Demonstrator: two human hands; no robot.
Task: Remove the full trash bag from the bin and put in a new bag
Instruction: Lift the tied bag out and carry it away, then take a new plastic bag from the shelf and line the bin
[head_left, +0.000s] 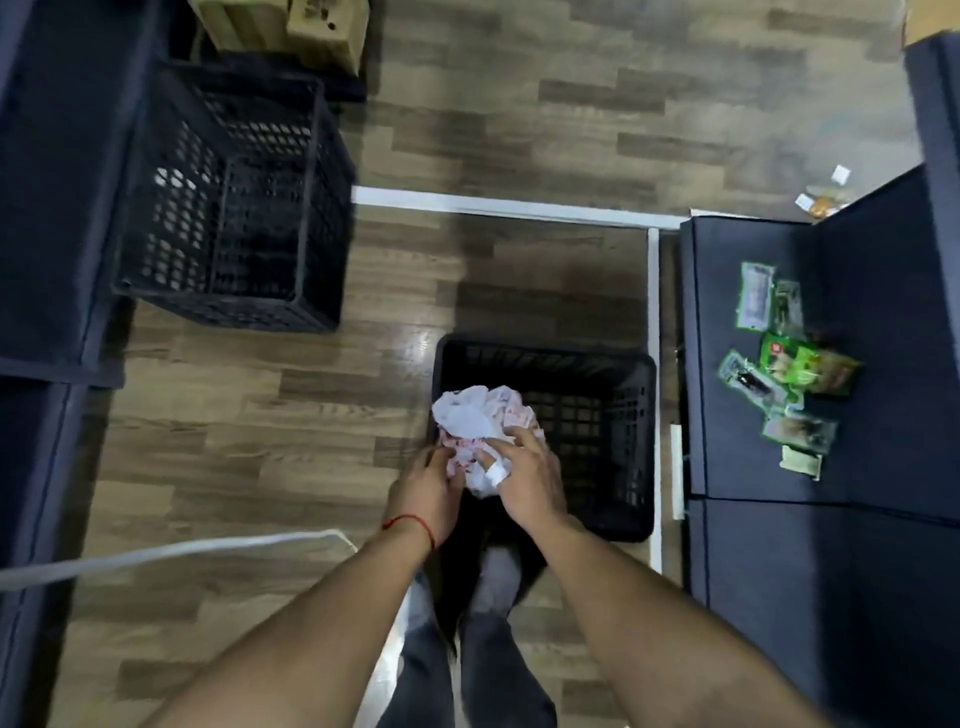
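- A crumpled white bag with red print (480, 423) is gripped by both hands over the near-left corner of the black slatted bin (597, 415), which stands on the wooden floor (260, 415).
- The left hand (426, 488) is closed on the bag's lower left edge; the right hand (530, 475) is clamped over its right side, fingers curled into the plastic.
- The bin looks bare inside, dark lattice showing through, so the bag is judged to be the fresh liner, not yet opened; this cannot be said for certain, as the plastic is bunched and blurred.
- Risk one: the mouth may not be found in the wad, and the thin film could be torn if it is pulled apart hard.
- Risk two: the bin is square and wide, so a small bag may be stretched at the corners and slip off the rim once let go.
- Risk three: the bag could be snagged on the lattice openings as it is pushed down.
- Risk four: the light bin may be shoved across the smooth floor, toward the white frame rail (653, 364) just beside it.
- A pale plastic sheet (156, 553) lies by the feet; it could be stepped on.
- Green packets (779, 364) on the dark counter (737, 467) to the right are well apart from the work.
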